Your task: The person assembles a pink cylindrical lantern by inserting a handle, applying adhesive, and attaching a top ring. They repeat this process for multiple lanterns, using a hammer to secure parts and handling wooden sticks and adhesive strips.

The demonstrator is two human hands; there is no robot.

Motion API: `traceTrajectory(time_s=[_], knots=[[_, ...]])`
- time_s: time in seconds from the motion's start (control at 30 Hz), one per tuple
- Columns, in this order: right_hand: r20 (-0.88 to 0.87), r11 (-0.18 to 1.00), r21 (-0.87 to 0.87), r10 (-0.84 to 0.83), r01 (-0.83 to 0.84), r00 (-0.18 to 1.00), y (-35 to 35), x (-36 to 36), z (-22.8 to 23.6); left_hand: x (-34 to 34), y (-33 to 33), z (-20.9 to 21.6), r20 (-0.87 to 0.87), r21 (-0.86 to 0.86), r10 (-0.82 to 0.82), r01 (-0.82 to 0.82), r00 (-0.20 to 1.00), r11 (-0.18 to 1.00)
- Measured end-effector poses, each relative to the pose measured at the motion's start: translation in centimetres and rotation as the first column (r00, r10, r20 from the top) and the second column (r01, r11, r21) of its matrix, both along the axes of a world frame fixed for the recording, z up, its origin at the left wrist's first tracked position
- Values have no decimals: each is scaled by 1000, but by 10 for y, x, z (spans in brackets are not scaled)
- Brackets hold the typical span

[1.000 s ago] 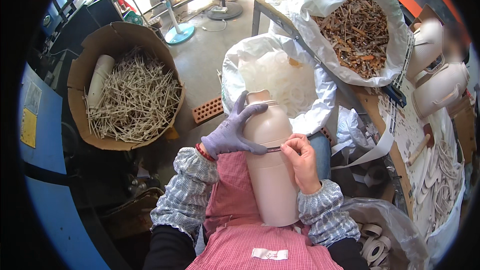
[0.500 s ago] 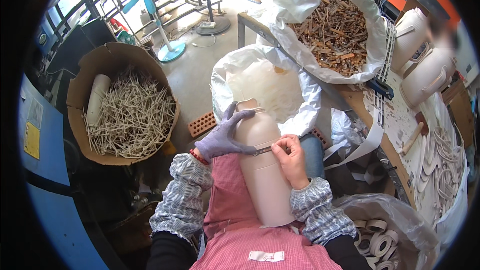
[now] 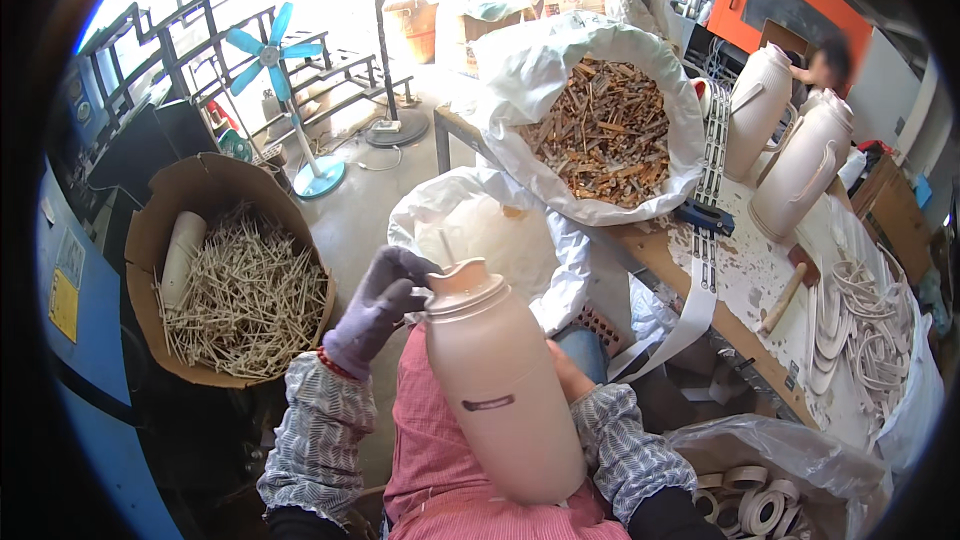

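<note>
Gripping neck of pale pink flask body [image 3: 500, 390]: gloved left hand [image 3: 378, 308], fingers curled round its top. Flask upright on lap, tilted slightly. Right hand [image 3: 568, 377] mostly hidden behind flask; grip cannot tell. Cardboard box of sticks [image 3: 232, 285] at left.

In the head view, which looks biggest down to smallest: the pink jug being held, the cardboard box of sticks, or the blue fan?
1. Pink jug, though it sits nearest the camera, which inflates it; the cardboard box looks about alike, so their order is unsure.
2. Blue fan, clearly smallest, and farthest away.
</note>
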State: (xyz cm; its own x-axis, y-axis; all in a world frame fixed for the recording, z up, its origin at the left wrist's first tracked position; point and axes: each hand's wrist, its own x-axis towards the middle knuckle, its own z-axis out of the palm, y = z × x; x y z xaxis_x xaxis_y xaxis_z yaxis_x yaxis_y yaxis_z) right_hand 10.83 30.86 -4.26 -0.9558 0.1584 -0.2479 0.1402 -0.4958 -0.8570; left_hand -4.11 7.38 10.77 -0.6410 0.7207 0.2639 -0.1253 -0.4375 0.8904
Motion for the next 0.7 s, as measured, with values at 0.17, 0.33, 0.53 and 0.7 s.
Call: traceTrajectory(time_s=[0.17,0.33,0.53,0.7], knots=[[-239,999,-36,-46,38,970,-34,1,68,7,-47,95,-462,-239,128,-263,878,935],[-589,857,416,1,303,808,-121,5,102,12,-96,143,-957,-200,9,-677,292,708],[-338,794,543,503,-273,795,-66,-70,48,39,-132,109,-990,-75,58,-843,125,532],[-274,251,899,-317,359,908,66,-173,-65,30,-134,106,-981,-118,48,-773,189,623]])
